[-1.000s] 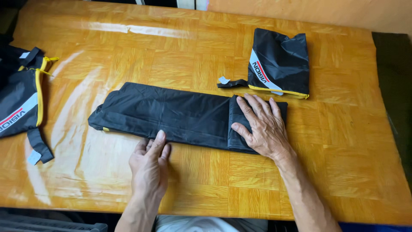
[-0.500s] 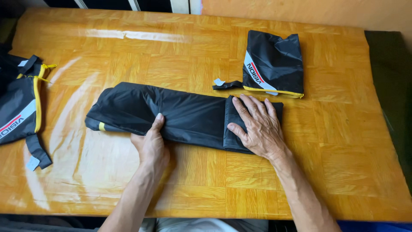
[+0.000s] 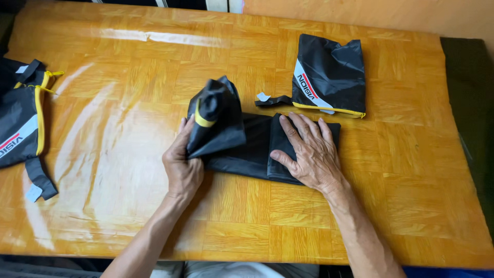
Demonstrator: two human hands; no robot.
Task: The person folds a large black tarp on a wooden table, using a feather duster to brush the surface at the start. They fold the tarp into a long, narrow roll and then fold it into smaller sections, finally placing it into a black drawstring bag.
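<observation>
left hand point(image 3: 182, 172): fingers closed around the lifted left end of the black garment point(image 3: 247, 141), holding it bunched and raised off the table point(image 3: 128, 154); a yellow trim band shows just above the fingers.
right hand point(image 3: 311, 152): fingers spread flat, open, pressing the folded right end of the black garment onto the table, gripping nothing.
black garment: long folded strip lying between the two hands, right part flat under the right fingers, left part folded up and over toward the middle.
black pouch point(image 3: 329, 77): beyond the right fingers, apart from them, yellow edge, loose strap toward the left.
second black piece point(image 3: 23, 128): well left of the left fingers, at the table edge, yellow piping.
</observation>
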